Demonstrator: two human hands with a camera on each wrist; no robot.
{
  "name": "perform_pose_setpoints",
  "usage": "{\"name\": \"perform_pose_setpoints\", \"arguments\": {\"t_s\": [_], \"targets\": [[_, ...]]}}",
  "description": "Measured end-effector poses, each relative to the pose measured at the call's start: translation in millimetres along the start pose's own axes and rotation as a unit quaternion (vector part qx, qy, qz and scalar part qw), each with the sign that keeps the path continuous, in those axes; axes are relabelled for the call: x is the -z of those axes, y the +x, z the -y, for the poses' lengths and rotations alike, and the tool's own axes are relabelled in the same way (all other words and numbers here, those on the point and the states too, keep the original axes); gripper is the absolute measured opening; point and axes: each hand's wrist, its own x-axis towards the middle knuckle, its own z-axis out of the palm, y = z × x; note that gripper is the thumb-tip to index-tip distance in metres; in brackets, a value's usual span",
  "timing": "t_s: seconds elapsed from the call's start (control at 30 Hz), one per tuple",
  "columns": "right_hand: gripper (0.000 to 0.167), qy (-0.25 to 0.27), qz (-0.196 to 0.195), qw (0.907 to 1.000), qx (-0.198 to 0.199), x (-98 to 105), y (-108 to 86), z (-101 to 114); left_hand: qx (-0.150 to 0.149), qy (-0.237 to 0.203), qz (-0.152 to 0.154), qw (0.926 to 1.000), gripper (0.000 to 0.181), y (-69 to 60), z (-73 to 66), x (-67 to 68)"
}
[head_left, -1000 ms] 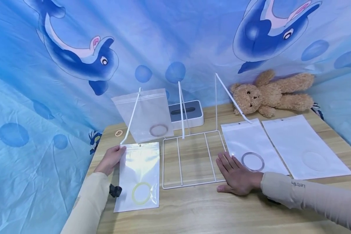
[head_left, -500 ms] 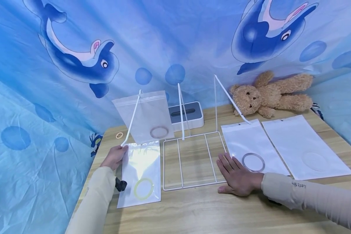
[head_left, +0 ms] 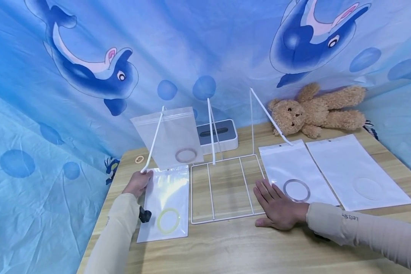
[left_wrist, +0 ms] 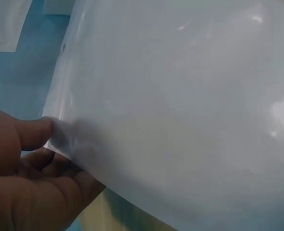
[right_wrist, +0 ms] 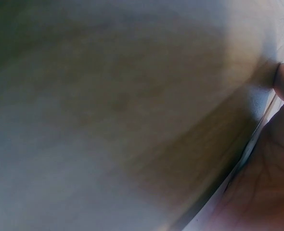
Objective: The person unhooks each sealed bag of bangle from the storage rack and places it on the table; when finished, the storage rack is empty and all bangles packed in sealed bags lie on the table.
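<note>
My left hand [head_left: 138,183] pinches the upper left corner of a white zip bag [head_left: 156,198] that holds a yellow ring [head_left: 168,220]. In the left wrist view, the thumb [left_wrist: 35,134] is on top of the bag's shiny film [left_wrist: 171,96] and the fingers bend beneath it. My right hand [head_left: 279,205] lies palm down with straight fingers, partly on the wooden table [head_left: 239,247], by the right side of a white wire rack [head_left: 226,219]. From the rack's left arm [head_left: 154,140] hangs a translucent zip bag [head_left: 168,133] with a grey ring.
A white bag with a grey ring [head_left: 296,190] and another with a pale ring [head_left: 368,188] lie side by side at the right. A teddy bear [head_left: 315,110], a tissue box [head_left: 227,144] and a small tan ring [head_left: 139,159] are at the back. A dolphin-print curtain [head_left: 226,45] stands behind.
My left hand and the bag with the yellow ring have shifted a little to the right, nearer the rack. The right hand stays in place.
</note>
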Motion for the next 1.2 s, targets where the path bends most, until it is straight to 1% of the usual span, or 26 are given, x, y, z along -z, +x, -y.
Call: {"name": "perform_pose_setpoints", "arguments": {"t_s": [0.1,0.2,0.27,0.37,0.43,0.5,0.57,0.63,0.7,0.77,0.8,0.87,0.93,1.07,1.13,1.2], "targets": [[0.1,-0.01,0.0,1.0,0.0,-1.4,0.4,-0.8,0.005,0.0,-0.004,1.0,0.046,0.9,0.5,0.6],[0.1,-0.011,0.0,0.9999,-0.001,-1.1,0.8,-0.6,0.006,-0.001,-0.005,1.0,0.049,1.4,0.9,1.8],[0.101,-0.01,-0.001,0.9999,0.0,-1.1,1.0,-1.1,0.006,-0.002,-0.01,0.9999,0.046,1.6,1.0,1.7],[0.101,-0.005,-0.007,0.9999,0.005,-2.0,1.2,-2.5,0.002,-0.011,-0.014,0.9998,0.044,0.6,2.1,3.0],[0.101,-0.007,-0.007,0.9999,0.006,-2.5,1.0,-3.3,0.004,-0.022,-0.018,0.9996,0.044,0.6,3.1,3.4],[0.1,-0.008,-0.007,0.9999,0.006,-2.6,1.2,-3.6,0.007,-0.033,-0.015,0.9993,0.049,0.3,4.1,5.2],[0.101,-0.012,0.0,0.9999,0.0,-2.3,1.5,-3.5,0.011,-0.038,-0.012,0.9991,0.052,-0.1,4.9,7.3],[0.101,-0.009,0.004,0.9999,-0.004,-1.7,1.7,-3.0,0.01,-0.04,-0.002,0.9992,0.053,-2.1,5.1,10.9],[0.101,-0.002,0.006,1.0,-0.003,0.0,1.5,-1.4,-0.01,-0.039,0.011,0.9991,0.053,-6.6,4.9,16.4],[0.102,0.011,0.007,0.9999,0.001,2.3,1.0,0.8,-0.033,-0.033,0.021,0.9987,0.053,-14.5,1.9,23.8],[0.101,0.019,0.006,0.9998,0.003,3.4,0.7,2.1,-0.049,-0.034,0.025,0.9979,0.053,-19.2,-0.8,27.7],[0.101,0.026,0.009,0.9996,0.003,5.4,0.0,4.3,-0.087,-0.035,0.037,0.9949,0.054,-29.5,-9.1,36.8],[0.101,0.032,0.01,0.9994,0.001,7.4,-0.9,5.7,-0.119,-0.042,0.042,0.9911,0.056,-39.8,-21.2,45.8],[0.1,0.04,0.004,0.9992,0.003,11.4,-3.0,7.6,-0.186,-0.082,0.049,0.9778,0.062,-56.8,-46.1,59.0],[0.1,0.036,0.006,0.9993,0.002,12.2,-3.2,7.9,-0.22,-0.101,0.044,0.9693,0.062,-63.5,-56.9,62.6],[0.101,0.028,0.013,0.9995,-0.004,10.5,-2.9,6.8,-0.257,-0.115,0.042,0.9586,0.062,-69.3,-66.8,64.1]]}}
